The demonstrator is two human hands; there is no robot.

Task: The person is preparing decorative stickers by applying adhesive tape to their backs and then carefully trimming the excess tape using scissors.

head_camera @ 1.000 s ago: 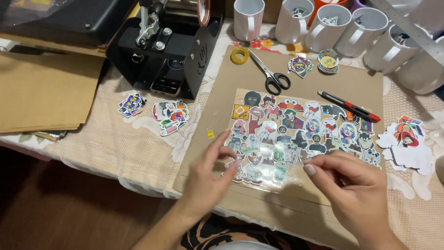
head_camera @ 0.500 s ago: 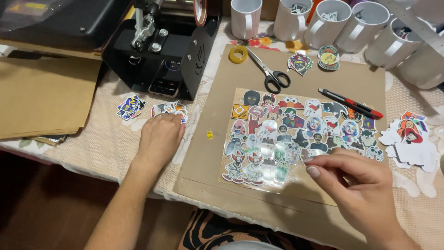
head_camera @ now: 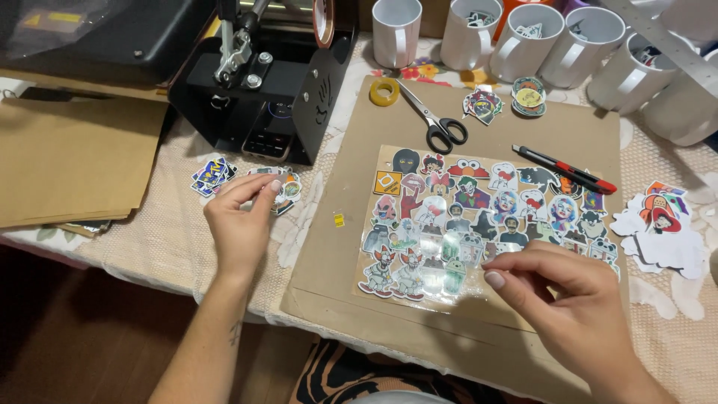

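Brown cardboard mat (head_camera: 568, 127), flat on the lace tablecloth (head_camera: 161, 243), taken here as the landmark. On its middle: a glossy sticker sheet (head_camera: 479, 224), most of its printed figures seemingly in place, so the bulk of the cutting or peeling looks not yet done. Beyond the mat's left edge, at the far side: a black heat press (head_camera: 277, 82); farther left, a stack of brown paper (head_camera: 71, 161). Along the mat's far edge and past it: a row of white mugs (head_camera: 523, 34), several holding cut stickers. On the mat's far part: scissors (head_camera: 437, 123), a roll of yellow tape (head_camera: 384, 91), a red and black utility knife (head_camera: 565, 168), and a few cut stickers (head_camera: 505, 99). Off the right edge: white offcuts (head_camera: 662, 236). Off the left edge, below the press: a small pile of finished stickers (head_camera: 288, 188) and a second pile (head_camera: 212, 176). Left hand (head_camera: 241, 228) rests at the first pile, thumb and forefinger pinching one sticker. Right hand (head_camera: 576, 299) sits at the sheet's near right corner, fingertips drawn together; whether they grip anything cannot be told.
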